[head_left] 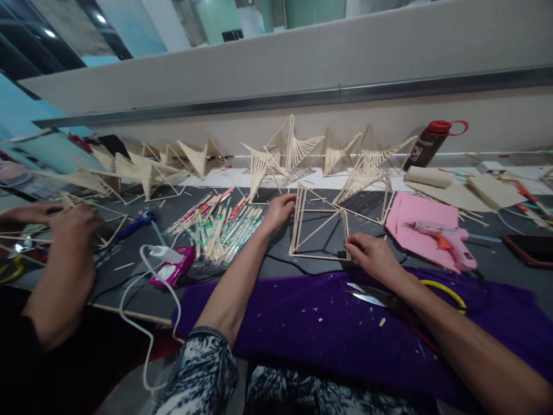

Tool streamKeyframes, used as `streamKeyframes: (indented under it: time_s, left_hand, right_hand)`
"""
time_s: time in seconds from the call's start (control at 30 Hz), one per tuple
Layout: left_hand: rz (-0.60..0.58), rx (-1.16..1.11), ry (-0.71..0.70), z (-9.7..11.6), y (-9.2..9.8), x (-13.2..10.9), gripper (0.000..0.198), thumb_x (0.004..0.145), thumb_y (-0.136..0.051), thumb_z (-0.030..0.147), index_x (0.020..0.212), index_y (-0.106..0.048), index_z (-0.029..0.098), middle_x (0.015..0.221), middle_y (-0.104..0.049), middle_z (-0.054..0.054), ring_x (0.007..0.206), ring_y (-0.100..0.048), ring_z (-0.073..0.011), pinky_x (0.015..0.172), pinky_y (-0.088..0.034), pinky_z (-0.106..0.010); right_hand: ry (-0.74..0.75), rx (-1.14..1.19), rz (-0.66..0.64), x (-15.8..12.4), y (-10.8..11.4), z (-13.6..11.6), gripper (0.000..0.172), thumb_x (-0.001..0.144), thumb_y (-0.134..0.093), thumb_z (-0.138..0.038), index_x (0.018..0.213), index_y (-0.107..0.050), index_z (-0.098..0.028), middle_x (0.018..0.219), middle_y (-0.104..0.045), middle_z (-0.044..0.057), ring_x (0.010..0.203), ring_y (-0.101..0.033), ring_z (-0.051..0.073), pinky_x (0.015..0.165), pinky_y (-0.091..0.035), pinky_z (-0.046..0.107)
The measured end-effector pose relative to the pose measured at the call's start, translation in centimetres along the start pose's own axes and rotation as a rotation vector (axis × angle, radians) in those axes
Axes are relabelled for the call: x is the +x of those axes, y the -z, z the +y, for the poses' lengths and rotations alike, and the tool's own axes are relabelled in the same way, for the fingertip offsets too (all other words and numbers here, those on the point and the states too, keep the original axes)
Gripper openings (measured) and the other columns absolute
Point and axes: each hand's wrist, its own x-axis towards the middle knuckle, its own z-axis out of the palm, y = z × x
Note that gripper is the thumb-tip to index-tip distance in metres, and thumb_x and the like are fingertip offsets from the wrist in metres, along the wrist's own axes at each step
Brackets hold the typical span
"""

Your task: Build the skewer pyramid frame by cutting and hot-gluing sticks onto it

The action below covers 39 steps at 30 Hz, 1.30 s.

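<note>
A frame of thin wooden sticks (320,257) stands on the dark table in front of me, its sticks joined into a box-like shape with diagonals. My left hand (280,212) has its fingers closed on the frame's upper left side. At the lower right corner, the fingertips of my right hand (370,253) pinch an upright stick of the same frame. Below my right forearm lies a pair of scissors (372,295) with a yellow handle, blades pointing left, on a purple cloth (298,323). Plastic-wrapped chopsticks (228,227) lie left of my left hand.
A pink glue gun (449,242) rests on pink foam (425,210) at right, near a phone (529,249). Finished-looking stick models (296,147) and a bottle (427,144) line the wall. A purple power strip (175,266) has a white cable. Another person's hands (71,222) work at left.
</note>
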Motion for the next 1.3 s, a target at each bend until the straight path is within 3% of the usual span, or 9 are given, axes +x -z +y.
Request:
streamKeyframes:
  time_s: [0.17,0.23,0.37,0.47,0.6,0.73,0.97,1.13,1.3]
  left_hand:
    - [0.072,0.066,-0.036,2.1,1.8,-2.3,0.041,0.078,-0.048,0.02,0.116,-0.058,0.01,0.109,-0.064,-0.012,0.078,-0.063,-0.0138,0.051,-0.047,-0.018]
    - [0.093,0.113,-0.077,2.6,2.5,-4.0,0.038,0.079,-0.052,0.029,0.112,-0.06,0.012,0.102,-0.066,-0.01,0.076,-0.064,-0.0146,0.049,-0.045,-0.018]
    - [0.124,0.183,-0.103,2.2,2.9,-7.7,0.037,0.083,-0.048,0.046,0.085,-0.066,0.014,0.069,-0.065,-0.004,0.057,-0.058,-0.0113,0.046,-0.04,-0.019]
    - [0.202,0.169,-0.054,1.0,2.3,-9.6,0.04,0.084,-0.045,0.049,0.071,-0.061,0.015,0.057,-0.057,0.0,0.046,-0.051,-0.0085,0.047,-0.039,-0.02]
    - [0.244,0.269,-0.058,-0.1,1.7,-10.5,0.04,0.085,-0.045,0.047,0.066,-0.061,0.016,0.052,-0.054,0.001,0.046,-0.049,-0.009,0.05,-0.038,-0.021]
    - [0.238,0.308,-0.099,0.1,1.8,-10.8,0.036,0.087,-0.044,0.044,0.072,-0.064,0.017,0.06,-0.059,0.0,0.055,-0.054,-0.0111,0.057,-0.041,-0.022]
    - [0.15,0.309,-0.171,0.3,1.2,-11.7,0.026,0.084,-0.051,0.034,0.102,-0.064,0.02,0.093,-0.065,-0.004,0.079,-0.059,-0.014,0.066,-0.045,-0.023]
    - [0.106,0.117,-0.075,-0.3,0.8,-11.5,0.039,0.082,-0.055,0.032,0.119,-0.055,0.02,0.108,-0.064,-0.007,0.09,-0.06,-0.0158,0.067,-0.047,-0.023]
    - [0.018,-0.049,0.058,-1.1,0.7,-11.2,0.043,0.08,-0.056,0.031,0.122,-0.053,0.019,0.114,-0.062,-0.01,0.103,-0.058,-0.0196,0.073,-0.049,-0.025]
  right_hand:
    - [-0.004,0.057,0.096,-0.1,0.4,0.2,0.025,0.089,-0.044,-0.035,0.09,-0.063,-0.02,0.078,-0.067,0.003,0.063,-0.061,0.015,0.059,-0.042,0.025]
    - [0.003,0.063,0.127,0.0,0.6,0.5,0.026,0.089,-0.043,-0.034,0.09,-0.064,-0.02,0.081,-0.067,0.003,0.063,-0.061,0.014,0.059,-0.042,0.024]
    - [-0.001,0.047,0.164,0.3,0.9,1.3,0.026,0.089,-0.042,-0.031,0.083,-0.064,-0.019,0.076,-0.066,0.002,0.06,-0.06,0.013,0.057,-0.041,0.023]
    - [-0.005,0.03,0.177,0.4,1.0,1.7,0.026,0.088,-0.042,-0.03,0.082,-0.064,-0.018,0.074,-0.066,0.002,0.059,-0.059,0.013,0.057,-0.04,0.023]
    - [-0.003,0.007,0.172,0.5,1.0,2.0,0.026,0.089,-0.042,-0.03,0.084,-0.064,-0.018,0.079,-0.068,0.004,0.063,-0.061,0.014,0.058,-0.041,0.024]
    - [0.008,-0.02,0.162,0.5,0.9,2.2,0.025,0.089,-0.041,-0.029,0.086,-0.064,-0.018,0.083,-0.068,0.004,0.07,-0.062,0.015,0.063,-0.043,0.025]
    - [0.026,-0.088,0.112,0.4,0.5,2.4,0.024,0.089,-0.042,-0.027,0.088,-0.064,-0.018,0.082,-0.068,0.005,0.076,-0.063,0.017,0.068,-0.045,0.026]
    - [0.0,-0.109,0.088,0.4,0.6,2.5,0.023,0.089,-0.044,-0.029,0.089,-0.065,-0.019,0.082,-0.068,0.004,0.075,-0.063,0.016,0.068,-0.045,0.026]
    - [-0.016,-0.129,0.066,0.4,0.7,2.5,0.023,0.088,-0.044,-0.031,0.089,-0.064,-0.021,0.082,-0.069,0.004,0.075,-0.064,0.017,0.066,-0.045,0.027]
